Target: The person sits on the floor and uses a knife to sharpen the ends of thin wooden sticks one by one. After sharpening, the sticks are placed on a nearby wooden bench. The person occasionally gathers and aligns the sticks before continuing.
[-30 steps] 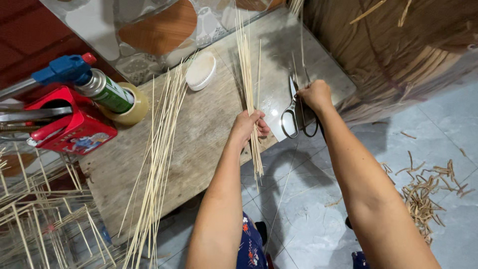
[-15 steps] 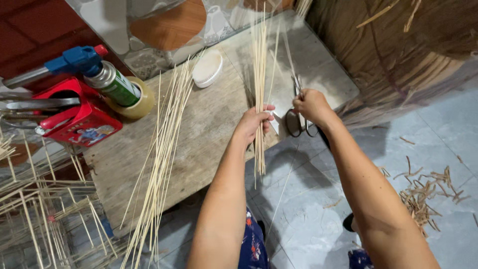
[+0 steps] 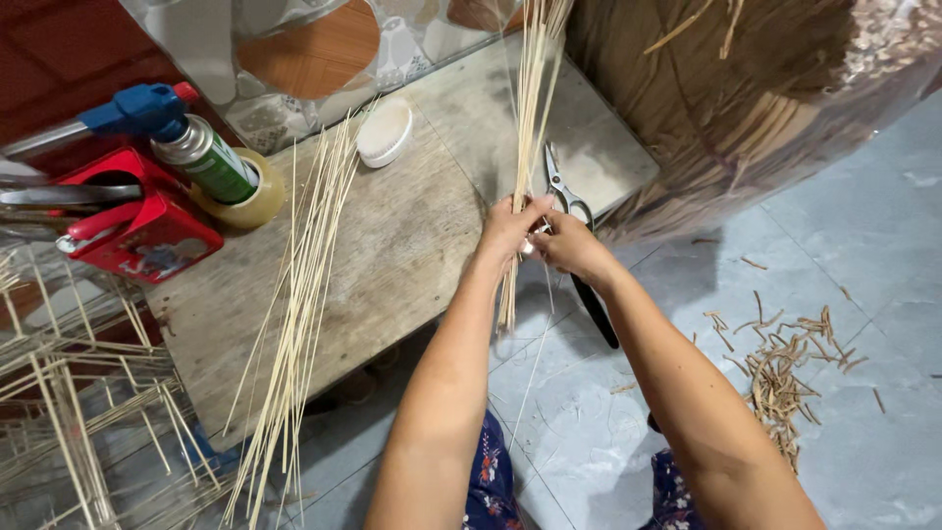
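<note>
Lighting: soft, even daylight, falling from above, brightening the grey floor tiles (image 3: pixel 863 226). Casting faint, diffuse shadows beneath the forearms and the counter (image 3: pixel 392 265) edge. Glinting mildly on the green spray can (image 3: pixel 208 162). Staying sharp at centre; bending slightly and softening toward the corners, wide-angle.
</note>
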